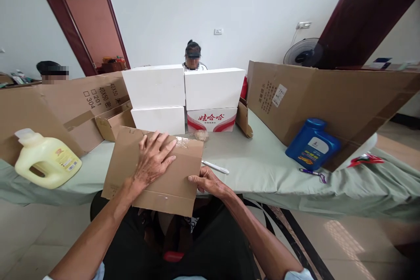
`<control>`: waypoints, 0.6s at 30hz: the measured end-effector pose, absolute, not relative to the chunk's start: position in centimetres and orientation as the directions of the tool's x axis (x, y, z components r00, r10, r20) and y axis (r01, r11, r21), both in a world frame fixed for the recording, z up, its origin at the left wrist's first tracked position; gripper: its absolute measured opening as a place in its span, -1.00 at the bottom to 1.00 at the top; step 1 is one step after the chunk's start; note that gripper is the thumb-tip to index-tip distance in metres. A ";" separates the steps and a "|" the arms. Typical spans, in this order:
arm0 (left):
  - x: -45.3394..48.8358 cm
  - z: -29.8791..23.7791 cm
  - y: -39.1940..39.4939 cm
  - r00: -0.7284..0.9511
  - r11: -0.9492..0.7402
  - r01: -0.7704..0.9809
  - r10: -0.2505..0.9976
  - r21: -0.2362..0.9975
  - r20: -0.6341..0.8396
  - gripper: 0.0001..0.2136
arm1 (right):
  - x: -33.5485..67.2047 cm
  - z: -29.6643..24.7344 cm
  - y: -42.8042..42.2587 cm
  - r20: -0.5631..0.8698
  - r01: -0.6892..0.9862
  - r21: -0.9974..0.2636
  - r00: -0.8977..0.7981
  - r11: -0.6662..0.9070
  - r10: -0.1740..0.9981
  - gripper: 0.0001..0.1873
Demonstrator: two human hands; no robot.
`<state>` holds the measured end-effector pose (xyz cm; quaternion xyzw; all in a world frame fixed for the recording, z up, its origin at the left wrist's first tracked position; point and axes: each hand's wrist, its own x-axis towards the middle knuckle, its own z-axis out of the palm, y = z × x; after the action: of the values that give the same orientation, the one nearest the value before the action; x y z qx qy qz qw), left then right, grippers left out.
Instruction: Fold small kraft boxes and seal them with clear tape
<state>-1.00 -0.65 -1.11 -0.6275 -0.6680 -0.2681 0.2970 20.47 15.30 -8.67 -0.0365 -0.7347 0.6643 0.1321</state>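
Observation:
A brown cardboard sheet (177, 175) with creased flaps and a patch of clear tape lies at the table's front edge, its near side jutting out over my lap. My left hand (154, 157) rests flat on top of it, fingers spread. At its right edge my right hand (206, 180) grips the cardboard, thumb on top and the other fingers curled at the edge and partly hidden. Just beyond that hand lies a slim white-handled knife (216, 167), its other end near the sheet. A crumpled ball of clear tape (200, 135) sits behind the cardboard.
Stacked white boxes (215, 89) stand at the back. Large cardboard panels (278, 100) flank both sides. A yellow jug (49, 159) is at left; a blue bottle (313, 144) and a purple-handled tool (313, 174) are at right. Two people sit beyond.

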 end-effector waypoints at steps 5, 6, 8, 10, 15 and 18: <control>-0.4 -0.1 0.1 -0.075 0.073 0.997 0.682 0.035 0.728 -0.56 | 21.2 -8.9 14.7 0.124 -0.114 -0.992 -0.965 0.058 0.229 -0.32; -0.6 0.4 0.1 -0.097 0.074 0.995 0.692 0.064 0.715 -0.56 | 21.3 -9.0 14.7 0.123 -0.116 -0.992 -0.966 0.047 0.225 -0.32; -1.1 1.5 0.3 -0.126 0.058 0.991 0.745 0.124 0.655 -0.64 | 21.5 -9.2 14.5 0.126 -0.122 -0.992 -0.969 0.030 0.212 -0.33; -1.5 2.7 0.4 -0.139 0.039 0.982 0.814 0.185 0.564 -0.75 | 21.6 -9.2 14.4 0.136 -0.133 -0.991 -0.969 0.028 0.205 -0.33; -1.4 4.6 0.7 -0.132 0.010 0.960 0.897 0.279 0.423 -0.84 | 21.9 -9.4 14.2 0.157 -0.149 -0.987 -0.967 0.055 0.199 -0.34; -0.9 5.1 0.9 -0.085 -0.048 0.949 0.913 0.312 0.399 -0.84 | 22.0 -9.6 14.0 0.143 -0.136 -0.989 -0.971 0.050 0.190 -0.34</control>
<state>-0.90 0.94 5.06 -0.6755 -0.6891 -0.2603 0.0342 21.96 14.05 -9.57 -0.0187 -0.7150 0.6888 0.1182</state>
